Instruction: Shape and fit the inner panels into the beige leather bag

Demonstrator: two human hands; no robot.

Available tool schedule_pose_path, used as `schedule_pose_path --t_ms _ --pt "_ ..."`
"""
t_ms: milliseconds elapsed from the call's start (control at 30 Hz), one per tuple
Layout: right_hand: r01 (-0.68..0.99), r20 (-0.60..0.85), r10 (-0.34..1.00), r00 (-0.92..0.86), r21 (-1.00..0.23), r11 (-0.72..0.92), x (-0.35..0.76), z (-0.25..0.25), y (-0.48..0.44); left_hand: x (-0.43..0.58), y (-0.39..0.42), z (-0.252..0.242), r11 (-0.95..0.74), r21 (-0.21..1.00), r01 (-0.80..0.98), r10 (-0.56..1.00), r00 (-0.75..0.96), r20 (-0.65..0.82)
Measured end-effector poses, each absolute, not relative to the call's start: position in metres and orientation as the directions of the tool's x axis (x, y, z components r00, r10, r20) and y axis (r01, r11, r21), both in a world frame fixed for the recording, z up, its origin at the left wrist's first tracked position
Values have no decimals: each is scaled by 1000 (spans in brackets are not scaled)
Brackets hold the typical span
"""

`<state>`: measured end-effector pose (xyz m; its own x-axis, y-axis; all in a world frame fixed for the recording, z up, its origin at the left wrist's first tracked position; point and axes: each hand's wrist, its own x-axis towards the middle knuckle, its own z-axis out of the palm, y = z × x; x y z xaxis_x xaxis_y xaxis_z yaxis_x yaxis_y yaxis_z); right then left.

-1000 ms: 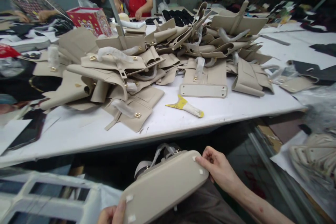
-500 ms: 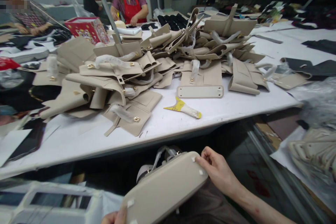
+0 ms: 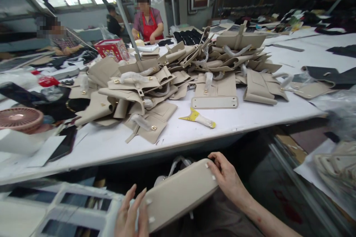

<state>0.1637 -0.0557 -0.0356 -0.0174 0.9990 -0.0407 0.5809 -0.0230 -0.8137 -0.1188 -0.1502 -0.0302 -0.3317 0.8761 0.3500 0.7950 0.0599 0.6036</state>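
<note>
A beige handbag (image 3: 180, 194) lies on its side over my lap, its flat bottom panel turned up towards me and small white-covered feet at the corners. My right hand (image 3: 225, 176) grips the far right end, thumb on the bottom panel and fingers curled over the edge. At the near left end, my left hand (image 3: 132, 214) holds the bag with its fingers raised and somewhat apart along the end. Wrapped handles (image 3: 178, 163) show behind the bag; the rest of its body is mostly hidden.
A white worktable (image 3: 222, 120) carries a pile of beige bag pieces (image 3: 155, 81) and a yellow-and-white tapered tool (image 3: 198, 117). At left are a pink fan (image 3: 20, 118) and a dark phone-like slab (image 3: 63, 144). A compartmented white tray (image 3: 59, 192) sits below. A person in a red apron (image 3: 150, 26) works opposite.
My left hand has come further into view and its fingers have lifted and spread at the bag's left end. My right hand keeps its grip. The camera has tilted up and turned left.
</note>
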Motion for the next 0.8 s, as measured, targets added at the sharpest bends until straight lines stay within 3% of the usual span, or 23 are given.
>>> schedule_pose_path --t_ms 100,167,233,300,400,500,567,633,733,800 --pt "690 77 993 -85 -715 114 166 -35 -55 -117 -148 -35 -68 454 888 930 -109 352" --pt "797 174 973 -153 -560 226 164 -31 -55 -115 -148 -42 -117 341 933 952 7 307" --pt "852 248 931 -269 -390 350 156 -24 -59 -113 -148 -48 -139 246 959 949 58 310" --pt "814 258 865 -431 -302 496 142 -19 -65 -111 -147 -53 -141 193 971 936 67 345" --pt "686 182 748 -638 -308 659 120 -19 -74 -109 -147 -54 -143 188 972 929 67 365" --pt "638 102 712 -695 -368 676 116 -23 -67 -111 -147 -49 -90 323 942 962 -1 273" --pt "655 73 741 -667 -416 631 130 -23 -52 -116 -146 -43 -4 467 884 986 -74 147" --pt "692 44 836 -547 -539 481 153 -24 -35 -124 -146 -37 100 598 795 992 -129 5" --pt "598 -157 965 -208 -802 -1 181 -38 -25 -137 -143 -28 274 705 655 962 -172 -214" --pt "272 -446 888 -111 -873 -404 185 -58 -36 -142 -141 -24 348 722 597 936 -182 -301"
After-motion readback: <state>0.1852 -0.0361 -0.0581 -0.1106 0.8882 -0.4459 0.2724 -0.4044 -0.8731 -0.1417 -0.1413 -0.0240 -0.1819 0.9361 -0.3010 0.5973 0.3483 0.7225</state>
